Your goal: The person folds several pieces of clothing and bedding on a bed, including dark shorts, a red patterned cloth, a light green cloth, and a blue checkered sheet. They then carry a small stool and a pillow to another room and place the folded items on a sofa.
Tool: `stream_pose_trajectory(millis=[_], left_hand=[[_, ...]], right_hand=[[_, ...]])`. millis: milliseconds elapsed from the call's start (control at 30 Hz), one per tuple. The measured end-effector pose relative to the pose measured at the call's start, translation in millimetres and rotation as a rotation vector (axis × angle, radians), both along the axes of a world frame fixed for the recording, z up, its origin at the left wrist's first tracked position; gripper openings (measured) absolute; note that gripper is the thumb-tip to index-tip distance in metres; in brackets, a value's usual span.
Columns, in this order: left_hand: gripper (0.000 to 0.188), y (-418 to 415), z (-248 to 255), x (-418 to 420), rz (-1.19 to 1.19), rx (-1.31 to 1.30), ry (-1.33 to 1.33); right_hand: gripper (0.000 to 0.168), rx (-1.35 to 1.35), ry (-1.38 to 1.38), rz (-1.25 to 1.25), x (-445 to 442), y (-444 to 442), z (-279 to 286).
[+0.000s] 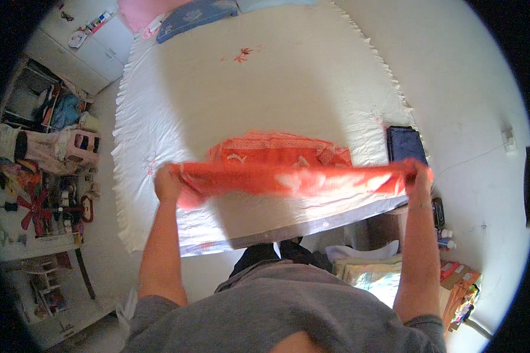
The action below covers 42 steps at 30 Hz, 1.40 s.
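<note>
A red cloth (287,176) with pale patterns stretches between my two hands above the near part of the bed. My left hand (168,183) grips one end and my right hand (417,178) grips the other. Behind the taut edge, the rest of the cloth spreads over the white bedsheet (265,97), its far border patterned. Motion blurs the cloth and my right hand. A folded dark blue cloth (405,143) lies on the bed just beyond my right hand.
Pillows, one of them blue (196,17), lie at the bed's far end. A cluttered desk (48,242) stands to the left, near a white cabinet (104,53). On the right are a wall (468,110), stacked folded bedding (371,273) and a cardboard box (457,287).
</note>
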<state>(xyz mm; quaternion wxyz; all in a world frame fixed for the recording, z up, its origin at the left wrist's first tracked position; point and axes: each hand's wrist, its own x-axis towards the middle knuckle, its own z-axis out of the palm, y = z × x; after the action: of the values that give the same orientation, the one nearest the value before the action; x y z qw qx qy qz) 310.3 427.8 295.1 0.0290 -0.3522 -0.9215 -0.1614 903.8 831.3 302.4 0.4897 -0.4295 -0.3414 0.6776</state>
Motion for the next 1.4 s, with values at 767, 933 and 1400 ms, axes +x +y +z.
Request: stream_pose_trajectory(millis=[767,933,1400], left_hand=[[0.014,-181,-37,-19,-0.343,-0.125,-0.285],[0.014,-177,-36,89,-0.379,-0.317,-0.153],[0.003,-130,-71,-34,0.012,-0.273,-0.100]], right_hand=[[0.006,-0.395,-0.052,-0.405,-44,-78,-78],[0.010,-0.639,-0.228,-0.546,-12,-138,-115],[0.010,-0.163,-0.243,0.007,-81,-10,-130]])
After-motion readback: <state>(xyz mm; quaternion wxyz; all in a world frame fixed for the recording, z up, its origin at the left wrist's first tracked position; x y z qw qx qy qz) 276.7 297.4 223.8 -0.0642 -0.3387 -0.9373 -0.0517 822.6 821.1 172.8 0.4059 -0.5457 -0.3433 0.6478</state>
